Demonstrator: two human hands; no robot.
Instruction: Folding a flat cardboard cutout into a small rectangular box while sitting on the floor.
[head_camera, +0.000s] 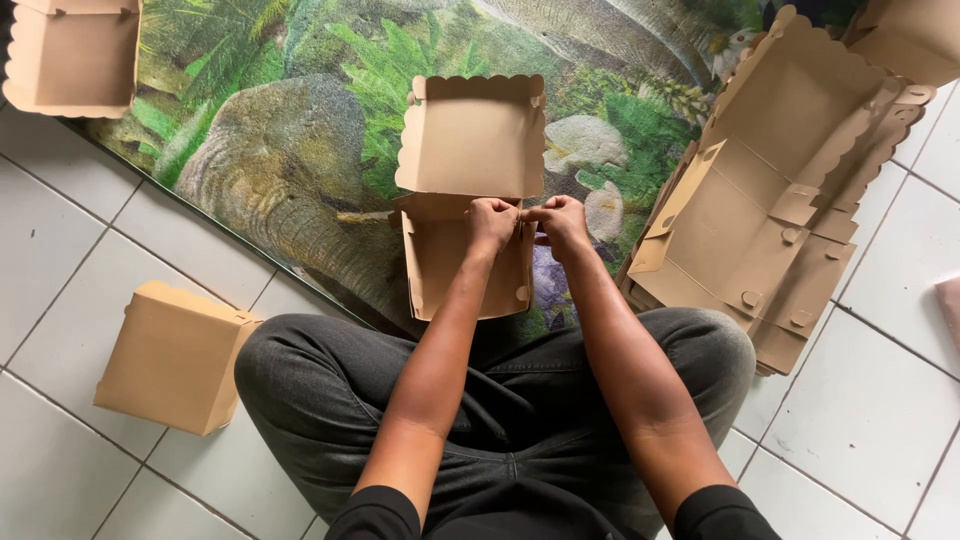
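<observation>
- Head view: a half-folded brown cardboard box (470, 200) is being held just ahead of the crossed legs, over the edge of a jungle-print mat (280, 150), so both hands can be worked close to the body.
- The left hand (492, 222) is being pressed onto the box's right wall near the hinge line, fingers curled and pinching the card there; the grip appears to be steadying the wall while a tab is being seated.
- The right hand (560, 222) is being held just beside it, fingertips pinched on the same corner, seemingly so a flap is being pushed into its slot.
- The scalloped lid is being left standing open and upright, away from the hands, so the corner is being kept reachable.
- A stack of flat box blanks (770, 190) is being kept to the right, within easy reach.
- A finished closed box (175, 355) is being left on the tiled floor (880, 400) to the left, apart from the work.
- Another folded box (70, 55) is lying at the top left corner.
</observation>
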